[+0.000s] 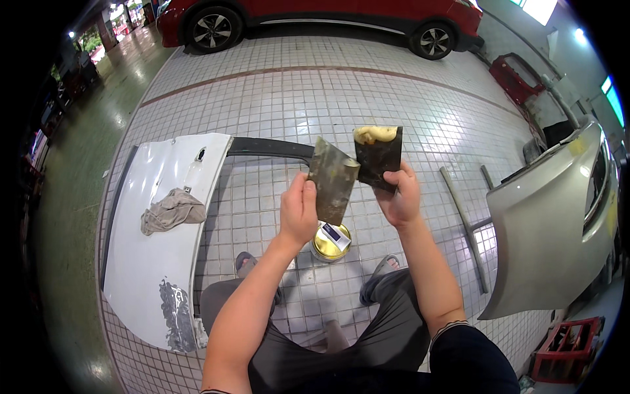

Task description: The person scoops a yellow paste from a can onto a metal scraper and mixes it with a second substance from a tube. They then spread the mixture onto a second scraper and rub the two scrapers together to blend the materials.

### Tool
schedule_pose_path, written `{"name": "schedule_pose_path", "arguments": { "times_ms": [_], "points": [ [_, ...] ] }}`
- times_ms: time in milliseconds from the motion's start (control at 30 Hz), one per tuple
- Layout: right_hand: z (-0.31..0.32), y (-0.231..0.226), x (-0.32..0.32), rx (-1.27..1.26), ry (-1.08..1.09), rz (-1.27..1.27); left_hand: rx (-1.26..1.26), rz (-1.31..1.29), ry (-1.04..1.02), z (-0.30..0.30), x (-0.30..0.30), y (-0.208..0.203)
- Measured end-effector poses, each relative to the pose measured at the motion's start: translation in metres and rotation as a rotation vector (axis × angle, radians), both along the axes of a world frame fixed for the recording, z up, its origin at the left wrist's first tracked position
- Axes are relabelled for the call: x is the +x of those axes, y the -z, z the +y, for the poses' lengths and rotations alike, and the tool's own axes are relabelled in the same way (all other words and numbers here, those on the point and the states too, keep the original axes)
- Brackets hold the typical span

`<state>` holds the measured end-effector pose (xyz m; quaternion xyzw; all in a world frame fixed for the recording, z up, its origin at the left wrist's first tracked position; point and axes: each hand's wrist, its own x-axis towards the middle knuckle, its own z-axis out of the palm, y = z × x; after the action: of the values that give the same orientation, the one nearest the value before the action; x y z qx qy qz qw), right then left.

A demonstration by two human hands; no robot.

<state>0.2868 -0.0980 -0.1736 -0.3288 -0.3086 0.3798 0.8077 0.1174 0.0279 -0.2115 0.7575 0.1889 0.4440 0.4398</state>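
Note:
In front of me my left hand (pixel 300 209) grips a flat, dark, smeared filler spreader (pixel 333 187) by its left edge. A second dark spreader (pixel 378 159) is pinched in my right hand (pixel 401 195), thumb across its lower right part. Along that one's top edge sits a thick lump of pale yellow body filler (pixel 377 135). A little filler shows at the upper right edge of the left spreader. The two spreaders are close together at their facing edges; I cannot tell whether they touch. Below them a gold-lidded can (pixel 326 251) stands on the floor with a white and blue tube (pixel 336 235) on it.
A white car door (pixel 157 262) lies at my left, with a grey rag (pixel 173 211) and a scraped grey patch on it. At my right stands a silver-beige car panel (pixel 545 236) beside a metal stand (pixel 466 226). A red car (pixel 328 14) is parked ahead.

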Motion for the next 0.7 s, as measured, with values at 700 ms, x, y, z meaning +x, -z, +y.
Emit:
{"name": "schedule_pose_path", "arguments": {
  "times_ms": [700],
  "points": [
    [0.015,0.022,-0.062,-0.519,0.763,-1.562,0.075,-0.069,-0.220,-0.002,0.012,0.002]
  ]
}}
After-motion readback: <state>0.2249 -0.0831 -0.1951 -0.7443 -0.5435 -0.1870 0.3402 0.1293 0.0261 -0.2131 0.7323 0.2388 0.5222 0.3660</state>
